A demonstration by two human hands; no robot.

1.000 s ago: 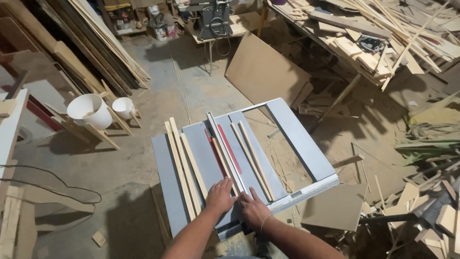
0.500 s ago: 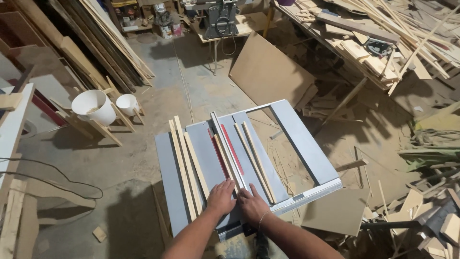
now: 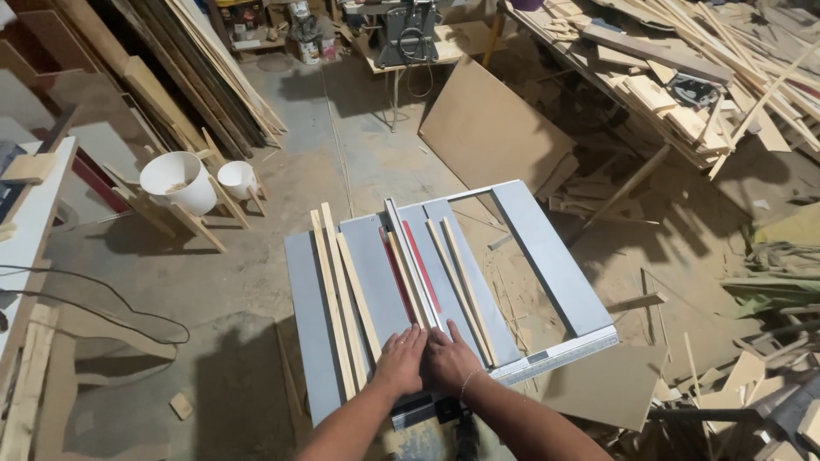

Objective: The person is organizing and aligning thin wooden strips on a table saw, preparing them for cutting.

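A thin pale wood strip (image 3: pixel 408 277) lies flat along the grey saw table (image 3: pixel 547 256), running near to far beside a red insert, its near end under the fingertips of the left hand (image 3: pixel 400 360) and right hand (image 3: pixel 450 358).

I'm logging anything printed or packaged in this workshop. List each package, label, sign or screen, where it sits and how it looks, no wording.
Measuring scale strip: along the saw table's near right rail, long, narrow, pale with fine dark marks.
Small tins or containers: on the floor at the far wall, round, whitish; labels too small to tell.
No signs or screens show.
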